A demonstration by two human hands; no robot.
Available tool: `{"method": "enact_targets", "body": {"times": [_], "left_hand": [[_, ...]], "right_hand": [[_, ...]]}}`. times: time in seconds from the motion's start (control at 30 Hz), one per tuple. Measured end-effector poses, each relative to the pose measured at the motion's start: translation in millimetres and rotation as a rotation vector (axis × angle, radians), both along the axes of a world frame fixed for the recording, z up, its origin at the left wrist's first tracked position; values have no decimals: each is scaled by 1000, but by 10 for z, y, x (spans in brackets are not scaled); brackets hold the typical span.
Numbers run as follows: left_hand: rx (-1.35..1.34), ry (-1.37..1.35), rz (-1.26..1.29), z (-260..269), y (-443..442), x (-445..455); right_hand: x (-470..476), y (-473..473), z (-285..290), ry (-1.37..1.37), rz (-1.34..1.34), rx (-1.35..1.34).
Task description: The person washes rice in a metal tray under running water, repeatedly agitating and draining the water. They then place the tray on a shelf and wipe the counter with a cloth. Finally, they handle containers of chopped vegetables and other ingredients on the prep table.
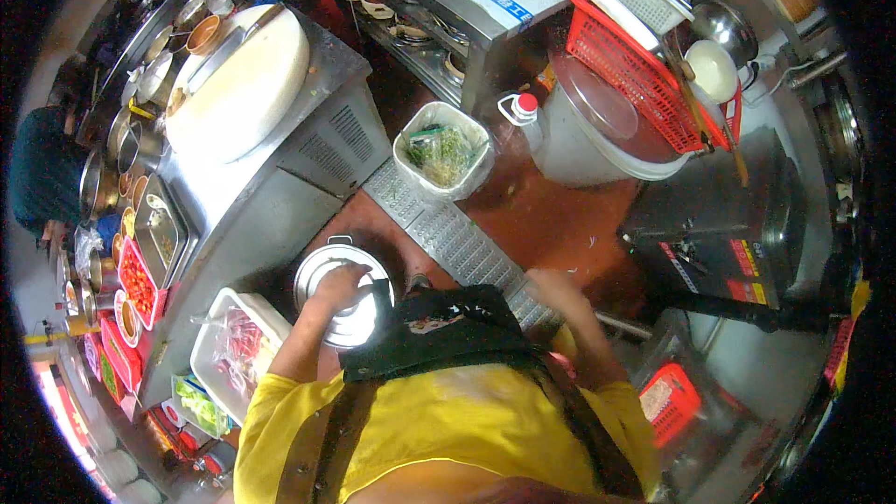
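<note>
My left hand (341, 285) hangs in front of a round metal pot lid (353, 318) low by my left side. Its thumb stands off from the fingers with no object between them; whether it touches the lid I cannot tell. On the other side my right hand (553, 288) is blurred beside the perforated metal floor grate (458, 241), with no visible object in it. A black apron (448, 325) covers my front between the hands. Ahead, a white lined bin (442, 185) holds bagged greens (437, 150).
Left runs a steel counter (245, 189) with a round white chopping board (259, 98), a cleaver (224, 52) and ingredient trays. A white tub (234, 297) sits below. Right are a lidded bucket (574, 154), a red basket (623, 91) and a black bin (714, 217). Another person (45, 168) stands far left.
</note>
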State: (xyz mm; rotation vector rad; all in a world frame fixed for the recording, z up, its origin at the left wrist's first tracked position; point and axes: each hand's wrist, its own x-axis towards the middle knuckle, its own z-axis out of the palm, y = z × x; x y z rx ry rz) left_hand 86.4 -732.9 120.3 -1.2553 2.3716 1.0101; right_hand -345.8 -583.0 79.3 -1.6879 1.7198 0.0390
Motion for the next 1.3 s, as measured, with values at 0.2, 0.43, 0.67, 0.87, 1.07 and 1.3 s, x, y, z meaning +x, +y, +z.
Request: {"method": "enact_targets", "body": {"times": [0.2, 0.43, 0.67, 0.87, 1.07, 1.3], "left_hand": [[43, 2, 265, -42, 14, 494], [174, -143, 398, -323, 31, 566], [400, -2, 1058, -749, 320, 767], [357, -165, 1182, -280, -79, 249], [563, 158, 1494, -581, 365, 6], [599, -16, 1679, 207, -603, -296]], "right_hand": [[571, -1373, 464, 45, 136, -113], [590, -3389, 769, -304, 143, -414], [576, -6590, 936, -124, -19, -603], [650, -8443, 602, 5, -39, -987], [2149, -8776, 770, -508, 448, -857], [3671, -9156, 573, -251, 892, -560]]}}
